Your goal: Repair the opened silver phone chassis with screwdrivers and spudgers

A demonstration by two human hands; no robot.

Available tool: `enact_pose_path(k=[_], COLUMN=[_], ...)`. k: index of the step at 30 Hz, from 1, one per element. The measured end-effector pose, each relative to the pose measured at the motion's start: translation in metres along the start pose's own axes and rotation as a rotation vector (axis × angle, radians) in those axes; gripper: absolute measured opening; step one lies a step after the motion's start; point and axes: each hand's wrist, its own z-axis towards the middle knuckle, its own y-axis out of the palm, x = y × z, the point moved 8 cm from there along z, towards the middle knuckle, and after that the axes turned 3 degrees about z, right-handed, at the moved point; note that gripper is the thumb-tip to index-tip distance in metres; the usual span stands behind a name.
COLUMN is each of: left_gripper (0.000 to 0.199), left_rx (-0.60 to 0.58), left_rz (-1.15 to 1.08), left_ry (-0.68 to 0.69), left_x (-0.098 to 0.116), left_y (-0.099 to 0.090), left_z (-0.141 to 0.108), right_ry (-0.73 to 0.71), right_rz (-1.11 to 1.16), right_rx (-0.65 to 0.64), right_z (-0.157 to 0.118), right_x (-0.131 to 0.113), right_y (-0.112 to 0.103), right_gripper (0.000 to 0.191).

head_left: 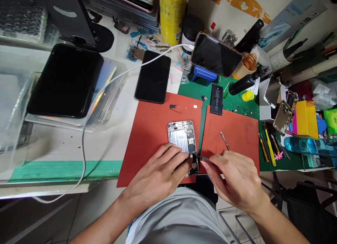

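Note:
An opened phone (179, 137) lies on the red mat, its battery bay bare and its circuit board showing along the right side. My left hand (165, 166) steadies it, with curled fingers over its lower half; the fingertips are partly hidden. Pinched in my right hand (234, 177) is a thin dark tool with a ridged grip (206, 159), whose tip meets the phone's right edge near the board. Which kind of tool it is I cannot tell. Just above that hand, a small metal tool (224, 140) lies on the mat.
A loose phone battery (216, 100) and small parts (172, 106) lie beyond the phone. Farther back are a dark phone (153, 77) and another phone (216, 54) propped on a blue stand (204, 74). A white cable (83, 142) crosses the left side. Screwdrivers (268, 144) lie right.

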Motion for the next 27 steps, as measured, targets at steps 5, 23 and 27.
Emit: enact_pose_path(k=[5,23,27], left_gripper=[0.018,0.022,0.023], left_rx=[0.031,-0.019,-0.007], left_rz=[0.071,0.111,0.097], left_ry=[-0.013,0.001,-0.004], left_x=[-0.0001,-0.0004,-0.0007], left_y=[-0.001,0.0041,0.003], left_z=[-0.003,-0.0073,-0.0075], right_ry=[-0.016,0.041,0.03], right_rz=[0.033,0.086,0.074], right_rx=[-0.016,-0.014,-0.008], right_z=[-0.0016,-0.0041,-0.0026], right_x=[0.0,0.0044,0.0038], right_y=[0.0029,0.003,0.0022], right_gripper=[0.019,0.023,0.022])
